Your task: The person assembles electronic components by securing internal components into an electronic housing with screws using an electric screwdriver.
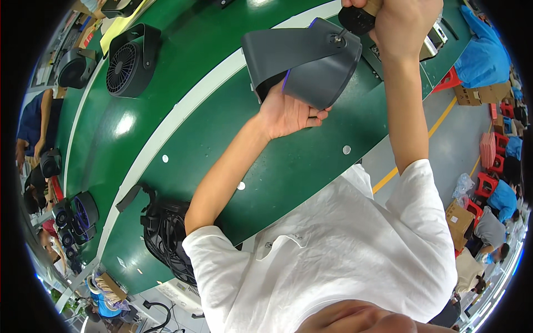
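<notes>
A dark grey desk fan [322, 83] with a purple rim line is tilted up off the green table. My left hand [286, 114] holds its round housing from below, the fingers curled and partly hidden behind it. The fan's U-shaped bracket [277, 53] stretches out to the left. In my right hand [402, 28] is a black power screwdriver [356, 21], gripped at the top edge of the view. Its thin metal bit meets the pivot point on the bracket's arm. Part of the tool is cut off by the frame edge.
Another dark fan [130, 61] stands on the green table [277, 177] beyond a white strip. Bundled black cables [169, 233] lie at the left by my elbow. A metal fixture [433, 44] sits at the far right. Co-workers, red stools [486, 186] and boxes fill the sides.
</notes>
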A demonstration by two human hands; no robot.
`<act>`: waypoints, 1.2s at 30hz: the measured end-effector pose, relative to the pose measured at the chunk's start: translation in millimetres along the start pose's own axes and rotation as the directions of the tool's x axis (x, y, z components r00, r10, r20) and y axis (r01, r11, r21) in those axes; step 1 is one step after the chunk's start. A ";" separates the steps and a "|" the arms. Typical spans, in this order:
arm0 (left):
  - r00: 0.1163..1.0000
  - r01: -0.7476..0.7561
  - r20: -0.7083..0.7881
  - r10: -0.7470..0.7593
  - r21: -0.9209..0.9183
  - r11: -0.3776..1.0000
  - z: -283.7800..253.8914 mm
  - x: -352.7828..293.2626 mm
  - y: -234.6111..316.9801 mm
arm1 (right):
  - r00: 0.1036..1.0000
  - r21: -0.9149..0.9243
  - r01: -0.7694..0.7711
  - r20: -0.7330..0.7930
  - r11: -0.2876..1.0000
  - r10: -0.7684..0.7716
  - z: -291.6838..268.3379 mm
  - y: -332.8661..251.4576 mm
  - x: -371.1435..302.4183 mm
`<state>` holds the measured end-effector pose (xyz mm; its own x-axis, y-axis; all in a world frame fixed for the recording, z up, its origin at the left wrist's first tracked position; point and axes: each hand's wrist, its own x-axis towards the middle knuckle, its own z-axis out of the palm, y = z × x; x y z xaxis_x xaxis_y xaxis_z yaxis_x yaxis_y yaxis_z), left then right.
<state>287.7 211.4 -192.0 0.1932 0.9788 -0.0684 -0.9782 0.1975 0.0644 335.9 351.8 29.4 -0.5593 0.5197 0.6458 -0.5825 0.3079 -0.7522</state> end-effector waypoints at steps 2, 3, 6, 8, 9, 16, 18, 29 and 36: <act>1.000 0.010 0.002 -0.010 -0.001 1.000 1.4 3.6 0.1 | 0.999 -0.013 0.016 0.043 1.000 -0.016 -4.6 -0.4 0.8; 1.000 0.006 -0.003 -0.006 0.002 1.000 0.7 2.8 1.1 | 0.999 -0.007 0.011 0.046 1.000 -0.010 -1.3 4.9 1.1; 1.000 -0.008 -0.016 0.009 0.012 1.000 -0.2 1.0 0.9 | 0.989 0.736 -0.129 0.140 0.665 0.037 12.1 21.0 1.6; 0.999 -0.023 -0.025 0.023 0.029 0.999 0.8 -0.1 -0.4 | 0.990 0.537 -0.116 0.125 0.836 0.057 11.3 11.8 -3.4; 0.999 -0.023 -0.025 0.023 0.033 0.999 0.2 -0.4 -0.6 | 0.992 0.298 -0.101 0.105 0.949 0.073 10.5 4.8 -7.2; 0.987 -0.098 -0.138 0.083 -0.099 0.990 19.0 -10.0 0.2 | 0.992 0.121 -0.115 0.073 0.986 0.107 -3.8 -0.6 -11.0; 0.981 -0.124 -0.153 0.118 -0.033 0.992 23.3 -19.3 15.7 | 0.997 0.213 -0.072 -0.004 0.974 0.075 -10.0 5.3 -16.7; 0.352 0.409 -0.308 0.884 0.900 0.150 57.7 -223.4 193.7 | 0.978 0.036 -0.177 -0.108 0.984 0.180 -103.7 74.2 -78.2; 0.110 0.911 0.262 0.959 0.359 -0.203 95.0 -271.3 269.7 | 0.942 -0.044 -0.327 -0.090 0.944 0.323 -110.8 78.6 -91.7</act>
<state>-21.2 4.3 -61.5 -0.8966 0.3114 0.3149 0.4018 0.8711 0.2824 406.8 416.7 -103.4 -0.6616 0.6610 0.3540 -0.3404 0.1559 -0.9273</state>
